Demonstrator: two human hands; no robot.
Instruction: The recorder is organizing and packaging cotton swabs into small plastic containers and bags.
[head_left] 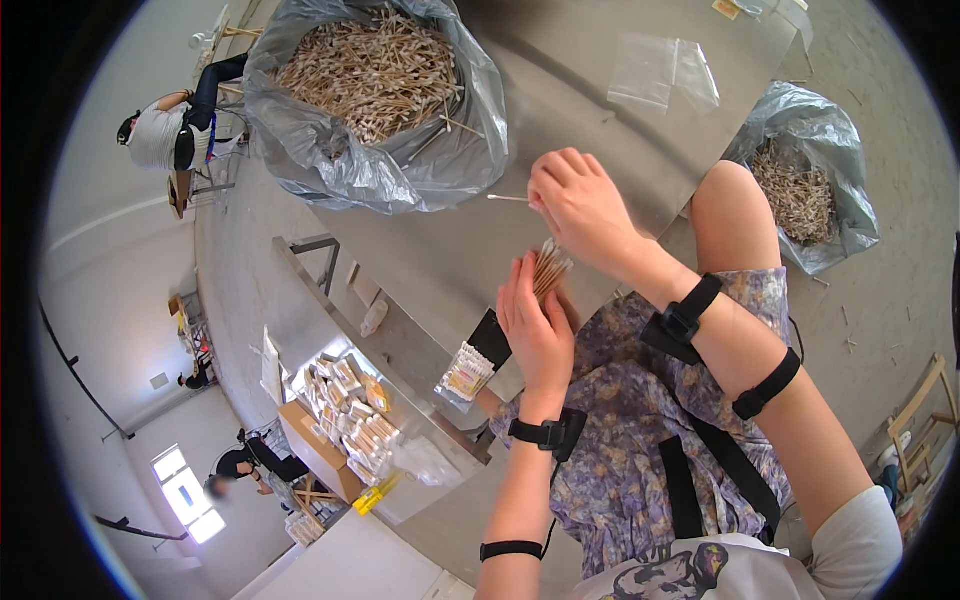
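Observation:
My left hand [538, 325] is closed around a bundle of wooden-stick cotton swabs [549, 272], their white tips pointing up. Just above it, my right hand [585, 205] has its fingers curled together, and a single cotton swab [507, 198] sticks out to the left from them. A big grey plastic bag [440, 180] full of loose cotton swabs [375, 70] stands at the upper left of the metal table [540, 90]. Next to my left wrist, a filled packet of swabs [467, 373] lies by a black strip [489, 338] at the table's edge.
Clear zip bags [660, 75] lie on the table's far right. Another grey bag of swabs [800, 190] stands on the floor at right, near a wooden chair [918, 420]. Left, a second table holds many swab packets [350, 410], a cardboard box [318, 450] and a yellow tool [372, 497]. People sit farther off.

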